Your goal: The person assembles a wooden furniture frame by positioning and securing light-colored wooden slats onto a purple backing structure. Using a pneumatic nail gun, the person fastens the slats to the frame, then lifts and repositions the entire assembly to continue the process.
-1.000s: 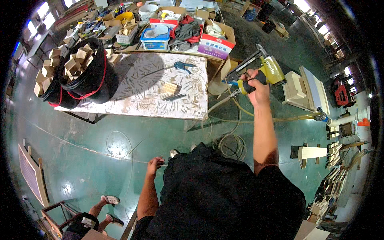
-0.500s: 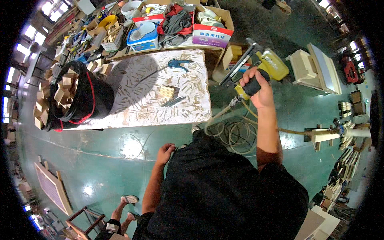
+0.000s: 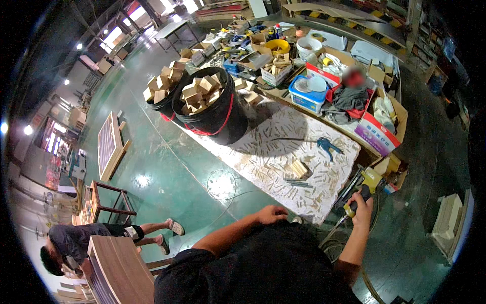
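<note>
My right hand (image 3: 361, 209) is wrapped round the black grip of a yellow nail gun (image 3: 373, 178), held beside the near right corner of the white-topped table (image 3: 318, 219). An air hose (image 3: 331, 233) runs down from the grip's end. My left hand (image 3: 272, 214) is in front of my body, short of the table's near edge, its fingers loosely bent and nothing visible in it. On the tabletop are a small stack of light wood pieces (image 3: 297, 168), dark nail strips (image 3: 297, 183), a blue spring clamp (image 3: 329, 147) and many scattered slivers.
Two black buckets (image 3: 223, 121) of wood blocks stand at the table's left end. Behind are a blue tub (image 3: 306, 101), cardboard boxes (image 3: 377, 129) and tools. At the lower left, another person (image 3: 71, 248) bends over a wooden cabinet (image 3: 119, 263). A framed panel (image 3: 110, 144) lies on the floor.
The view has turned left, bringing the other person's upper body and the cabinet into sight. My right hand has lowered the nail gun toward the table corner. My left forearm now reaches across my front.
</note>
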Action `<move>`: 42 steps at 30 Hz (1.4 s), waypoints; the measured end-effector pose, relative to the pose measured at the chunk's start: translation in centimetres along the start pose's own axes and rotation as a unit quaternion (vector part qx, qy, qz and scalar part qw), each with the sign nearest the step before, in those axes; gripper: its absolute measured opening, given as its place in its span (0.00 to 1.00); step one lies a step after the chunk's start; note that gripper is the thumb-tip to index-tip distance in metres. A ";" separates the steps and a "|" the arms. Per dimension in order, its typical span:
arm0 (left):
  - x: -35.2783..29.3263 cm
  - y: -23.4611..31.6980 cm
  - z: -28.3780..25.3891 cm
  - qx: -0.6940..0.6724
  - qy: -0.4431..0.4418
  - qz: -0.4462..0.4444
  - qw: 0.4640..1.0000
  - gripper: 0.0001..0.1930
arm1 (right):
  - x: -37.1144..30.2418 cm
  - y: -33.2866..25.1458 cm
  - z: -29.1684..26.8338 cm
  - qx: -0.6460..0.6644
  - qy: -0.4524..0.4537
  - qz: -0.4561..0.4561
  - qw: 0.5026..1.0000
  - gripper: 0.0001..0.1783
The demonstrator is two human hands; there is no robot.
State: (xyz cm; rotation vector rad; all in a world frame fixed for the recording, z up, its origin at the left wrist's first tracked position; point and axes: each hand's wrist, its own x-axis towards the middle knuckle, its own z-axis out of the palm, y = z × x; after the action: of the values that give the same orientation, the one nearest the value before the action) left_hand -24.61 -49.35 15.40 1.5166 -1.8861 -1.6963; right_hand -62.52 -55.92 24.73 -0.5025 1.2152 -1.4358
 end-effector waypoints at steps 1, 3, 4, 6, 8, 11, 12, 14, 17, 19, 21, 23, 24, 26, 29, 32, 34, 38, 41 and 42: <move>-0.3 -0.2 0.0 -0.009 -0.004 -0.010 1.000 0.17 | -0.1 -0.4 1.0 -0.006 0.000 0.009 1.000 0.16; -0.2 -0.1 -0.7 -0.022 -0.014 -0.007 1.000 0.16 | 0.3 0.2 0.9 -0.010 -0.031 0.046 0.998 0.17; -0.3 0.3 -1.1 -0.025 -0.019 0.006 0.999 0.16 | -0.2 -0.4 1.5 -0.029 -0.010 0.054 0.998 0.15; 0.0 -0.1 -1.5 -0.054 -0.026 0.037 0.998 0.15 | 0.1 -0.1 2.7 -0.013 -0.030 0.057 0.998 0.15; 1.7 -1.9 -1.6 -0.108 -0.027 0.077 0.991 0.14 | 1.4 1.0 1.8 -0.067 -0.147 0.043 0.986 0.16; 4.1 -2.6 -2.5 -0.111 -0.061 0.129 0.984 0.11 | 2.4 4.1 1.1 -0.126 -0.121 0.083 0.981 0.22; 4.6 -2.6 -2.7 -0.161 -0.065 0.124 0.977 0.09 | 3.4 6.4 -0.3 -0.138 -0.110 0.103 0.979 0.27; 4.9 -1.2 -4.2 -0.120 -0.072 0.112 0.984 0.10 | 3.2 6.5 0.9 -0.183 -0.083 0.100 0.974 0.22; 5.7 0.0 -5.3 -0.094 -0.093 0.098 0.986 0.11 | 2.3 3.8 2.0 -0.140 -0.119 0.074 0.980 0.16; 5.3 3.1 -6.1 -0.137 -0.063 0.125 0.981 0.12 | -1.3 -1.6 6.9 -0.058 -0.116 0.023 0.991 0.16; 4.8 8.2 -7.3 -0.097 0.013 0.219 0.971 0.15 | -2.5 -3.2 8.1 -0.025 -0.174 -0.053 0.983 0.22; 4.5 13.6 -8.5 -0.106 0.038 0.255 0.960 0.28 | -4.3 -4.3 9.8 -0.079 -0.106 -0.081 0.988 0.19; 4.5 16.3 -8.7 -0.133 0.044 0.274 0.951 0.32 | -5.6 -5.0 10.8 -0.102 -0.084 -0.087 0.987 0.18; 5.7 18.6 -8.9 -0.150 0.030 0.303 0.940 0.39 | -7.6 -5.5 13.1 -0.130 -0.048 -0.105 0.985 0.15; 7.2 20.2 -8.8 -0.149 -0.021 0.300 0.942 0.41 | -9.3 -4.5 14.3 -0.209 -0.038 -0.103 0.972 0.12; 8.3 19.5 -8.0 -0.198 -0.067 0.366 0.907 0.36 | -10.1 -3.9 16.4 -0.249 -0.020 -0.203 0.947 0.24; 8.6 19.1 -8.4 -0.207 -0.090 0.348 0.910 0.33 | -10.3 -3.4 17.1 -0.231 -0.011 -0.276 0.933 0.26; 7.0 21.6 -9.0 -0.100 -0.074 0.356 0.926 0.30 | -11.2 -3.7 16.7 -0.235 0.012 -0.274 0.932 0.22; 6.9 20.8 -8.6 -0.086 -0.030 0.382 0.920 0.27 | -12.0 -2.9 17.1 -0.230 0.029 -0.292 0.928 0.21; 6.1 21.2 -8.6 -0.081 -0.001 0.385 0.919 0.23 | -12.0 -2.6 17.2 -0.239 0.045 -0.314 0.918 0.20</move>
State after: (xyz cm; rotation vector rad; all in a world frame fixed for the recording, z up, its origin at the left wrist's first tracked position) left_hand -32.87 -63.08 32.80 0.5624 -1.9065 -1.4055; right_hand -46.00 -52.19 37.32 -1.2666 1.5729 -1.6939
